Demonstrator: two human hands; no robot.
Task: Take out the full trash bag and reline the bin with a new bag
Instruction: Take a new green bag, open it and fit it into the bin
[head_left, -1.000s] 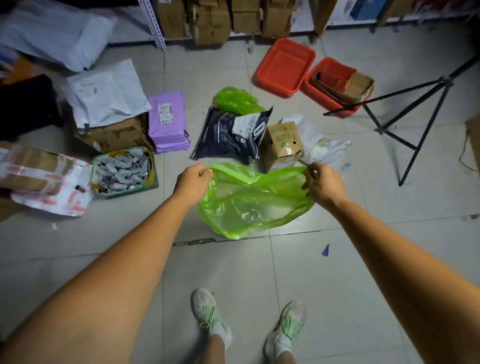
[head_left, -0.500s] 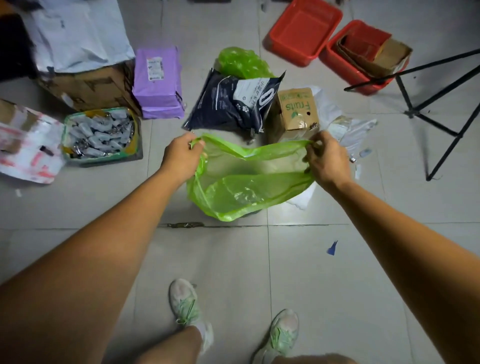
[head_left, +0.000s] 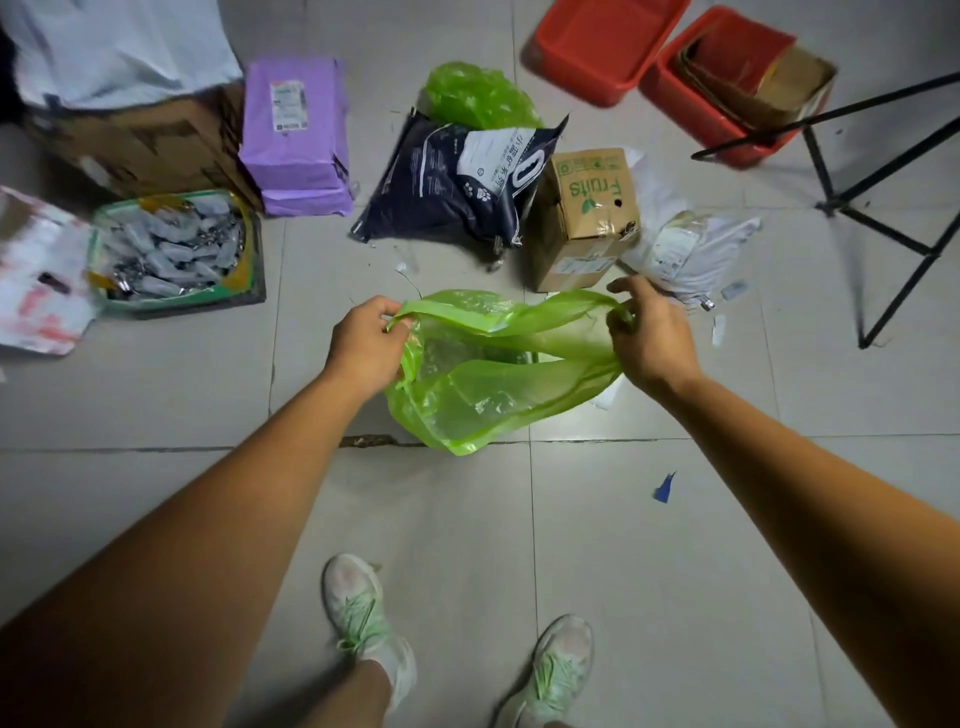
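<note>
A translucent green trash bag (head_left: 483, 395) hangs above the tiled floor, its mouth pulled apart between both hands. My left hand (head_left: 363, 345) pinches the left side of the rim. My right hand (head_left: 649, 332) grips the right side of the rim. The bag sags empty below the hands. Farther back lies a second crumpled green bag (head_left: 475, 96), behind a dark blue pouch. No bin shows in this view.
Ahead on the floor are a dark blue pouch (head_left: 457, 182), a "Fruits" carton (head_left: 587, 218), a purple parcel (head_left: 298, 140), a green tray of packets (head_left: 171, 249), two red tubs (head_left: 602, 41) and a black tripod (head_left: 878, 156) at the right. My shoes (head_left: 363, 613) stand below.
The view has tilted down and closer to the floor items. Both hands have pulled the bag's mouth wider, and my feet have shifted.
</note>
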